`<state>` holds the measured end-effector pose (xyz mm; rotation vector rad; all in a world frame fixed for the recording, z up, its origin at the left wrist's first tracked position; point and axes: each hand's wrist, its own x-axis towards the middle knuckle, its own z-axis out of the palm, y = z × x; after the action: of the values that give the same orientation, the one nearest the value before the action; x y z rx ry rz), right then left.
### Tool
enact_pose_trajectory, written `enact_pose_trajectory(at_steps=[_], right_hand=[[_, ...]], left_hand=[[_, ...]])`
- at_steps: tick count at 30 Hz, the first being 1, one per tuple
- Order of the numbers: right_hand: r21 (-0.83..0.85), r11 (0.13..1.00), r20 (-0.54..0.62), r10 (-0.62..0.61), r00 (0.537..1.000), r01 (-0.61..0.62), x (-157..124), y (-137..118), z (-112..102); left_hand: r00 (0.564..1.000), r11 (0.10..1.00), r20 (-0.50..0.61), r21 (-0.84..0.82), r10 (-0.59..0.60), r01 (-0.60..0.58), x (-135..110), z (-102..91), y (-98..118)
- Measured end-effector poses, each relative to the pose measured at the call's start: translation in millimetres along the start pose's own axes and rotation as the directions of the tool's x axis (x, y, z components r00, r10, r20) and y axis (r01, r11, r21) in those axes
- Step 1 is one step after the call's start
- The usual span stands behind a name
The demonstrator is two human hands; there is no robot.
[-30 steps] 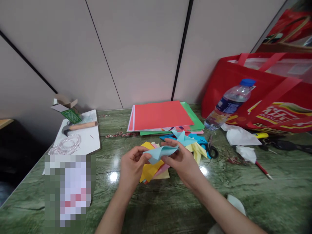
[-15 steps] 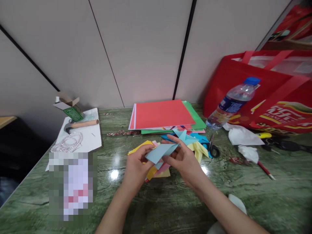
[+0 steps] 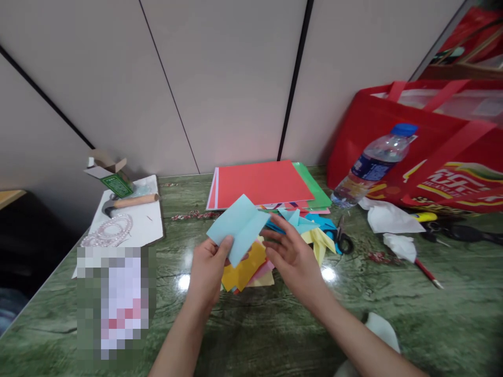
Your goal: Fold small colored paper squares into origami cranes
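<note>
My left hand [image 3: 207, 268] pinches the lower edge of a light blue square of paper [image 3: 239, 225] with a crease through it, held up above the green marble table [image 3: 275, 330]. My right hand [image 3: 293, 255] hovers just to the right of the sheet with its fingers spread, holding nothing. Below both hands lies a small pile of yellow, orange and pink paper squares [image 3: 245, 269]. Folded blue and yellow paper shapes [image 3: 310, 230] lie just beyond my right hand.
A stack of red and green sheets [image 3: 263, 186] lies by the wall. Scissors [image 3: 341, 238], crumpled tissues [image 3: 387, 220], a water bottle [image 3: 373, 165] and a red bag [image 3: 428, 146] are at the right. A hammer [image 3: 128, 202], beads [image 3: 110, 230] and a small box [image 3: 110, 175] are at the left.
The blue paper has been unfolded and raised upright in my left hand. My right hand has let go of it and opened beside it.
</note>
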<state>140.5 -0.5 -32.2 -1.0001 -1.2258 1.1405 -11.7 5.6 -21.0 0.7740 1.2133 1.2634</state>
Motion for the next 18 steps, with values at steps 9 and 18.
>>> enact_pose_trajectory(at_steps=[9,18], right_hand=[[-0.609,0.722,0.098,-0.340,0.935,0.327,-10,-13,1],[-0.676,0.566,0.286,-0.388,0.876,0.471,-10,-9,2]], left_hand=[[1.000,1.000,0.013,0.029,-0.002,0.001,-1,1.2,2],[0.998,0.998,0.065,0.061,-0.006,0.002,-2,0.5,2]])
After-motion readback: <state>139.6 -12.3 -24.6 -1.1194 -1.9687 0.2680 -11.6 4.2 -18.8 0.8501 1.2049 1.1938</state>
